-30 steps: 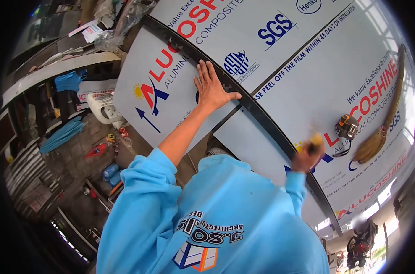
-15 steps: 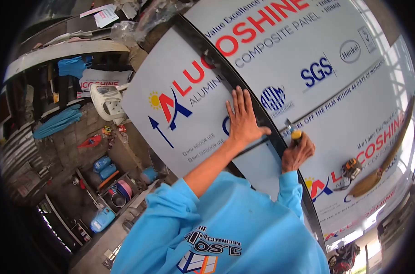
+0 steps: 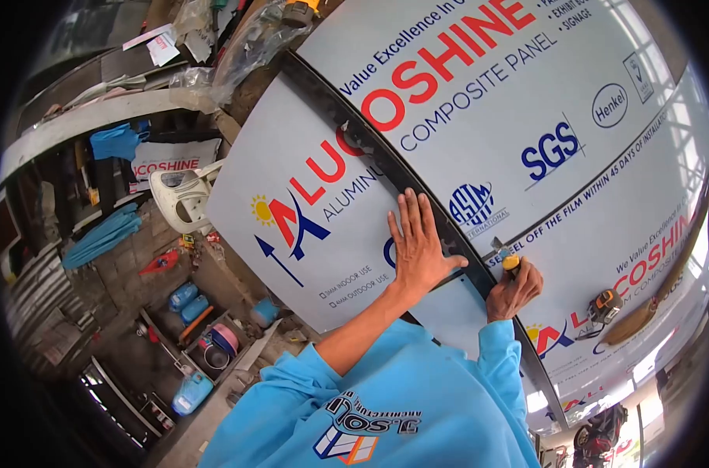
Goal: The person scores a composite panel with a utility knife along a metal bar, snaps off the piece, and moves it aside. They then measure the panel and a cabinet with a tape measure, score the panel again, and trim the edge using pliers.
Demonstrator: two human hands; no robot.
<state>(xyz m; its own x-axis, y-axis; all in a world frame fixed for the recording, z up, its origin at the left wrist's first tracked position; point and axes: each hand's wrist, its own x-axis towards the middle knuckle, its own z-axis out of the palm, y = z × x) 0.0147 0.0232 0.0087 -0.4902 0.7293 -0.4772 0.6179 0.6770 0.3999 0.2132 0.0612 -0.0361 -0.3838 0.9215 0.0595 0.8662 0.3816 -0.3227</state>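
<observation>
My left hand [image 3: 421,249] lies flat with spread fingers on a white printed composite panel [image 3: 323,257], its fingertips and thumb at a long dark straight bar [image 3: 401,166]. The bar crosses the panels diagonally. On the bar's other side, my right hand [image 3: 515,290] is wrapped round a small tool with a yellow handle [image 3: 511,263]. The tool's metal tip points up the panel, close to the bar, below the round blue logo. My fingers hide most of the handle.
A tape measure [image 3: 605,306] and a brown curved object [image 3: 635,321] lie on the panel at the right. Below left stand a white plastic chair [image 3: 181,199], blue bottles [image 3: 192,391] and a crate of containers. Clear plastic wrap [image 3: 249,56] lies by the panel's top edge.
The view has shifted, so the panels and both hands appear lower. Both hands keep about the same place along the bar. A yellow and black tool now shows at the top.
</observation>
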